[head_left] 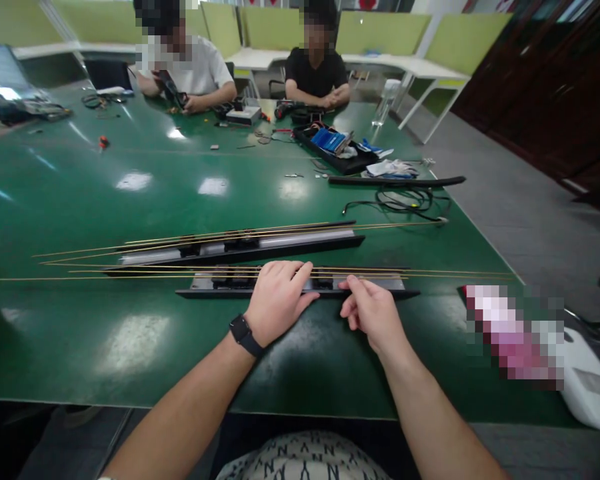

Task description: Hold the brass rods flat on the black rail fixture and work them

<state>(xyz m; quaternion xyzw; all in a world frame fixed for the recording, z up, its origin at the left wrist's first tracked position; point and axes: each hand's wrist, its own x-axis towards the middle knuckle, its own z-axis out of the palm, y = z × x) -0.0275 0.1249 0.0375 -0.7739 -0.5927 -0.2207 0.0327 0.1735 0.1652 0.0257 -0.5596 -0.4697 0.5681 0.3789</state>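
Note:
Two long black channel rails with pale inner faces and dark blocks inside lie on the green table. Thin brass-coloured rods (460, 272) run lengthwise over the nearer rail (370, 292) and extend past both ends. My left hand (279, 297) grips that rail near its middle, fingers over the top and thumb at the near edge. Just to the right, my right hand (367, 307) has its fingers curled in a pinch beside the same rail; anything between them is hidden. Behind lies the farther rail (300, 248), slightly angled, with more brass-coloured rods across it.
Coiled black cable (410, 199) and a dark strip (395, 181) lie at the back right, before a black tray (353, 162) holding blue items. A white device (587, 380) sits at the right edge. Two people sit opposite, one holding a dark tool (171, 88). A clear bottle (385, 103) stands far right.

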